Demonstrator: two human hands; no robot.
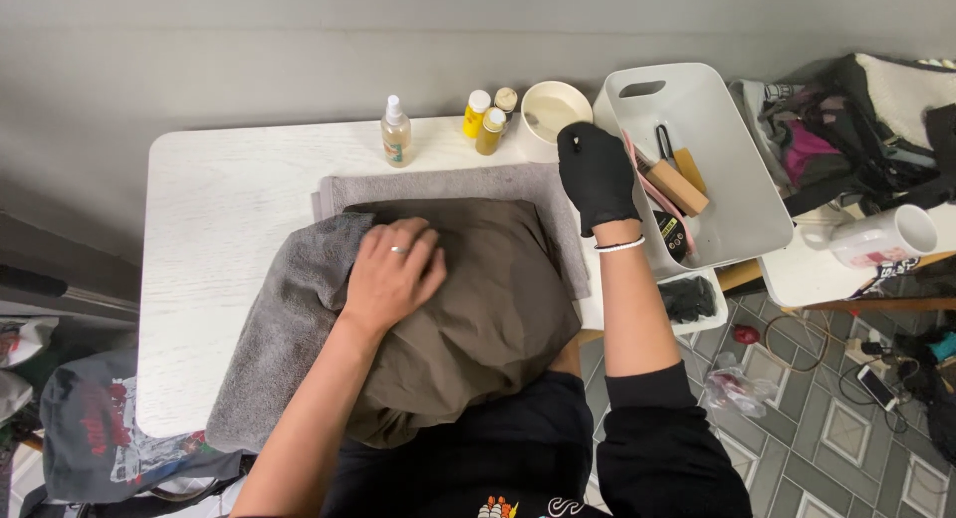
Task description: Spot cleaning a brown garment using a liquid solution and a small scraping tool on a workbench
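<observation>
On the white table (229,179) — left hand (391,274) flat, pressing brown cloth (478,309) still; gloved right hand (596,174) loose, empty — near tray (737,209).

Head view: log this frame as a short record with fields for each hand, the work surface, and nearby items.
left hand: bare left hand, ring on one finger, pressed flat on the brown garment
right hand: right hand in a black glove, raised near the white bin, fingertips pinched; anything held is too small to tell
surface: white table; garment lies over a grey towel
nearby: spray bottle, yellow bottles, white bowl, mug
bin contents: wooden-handled tools
</observation>
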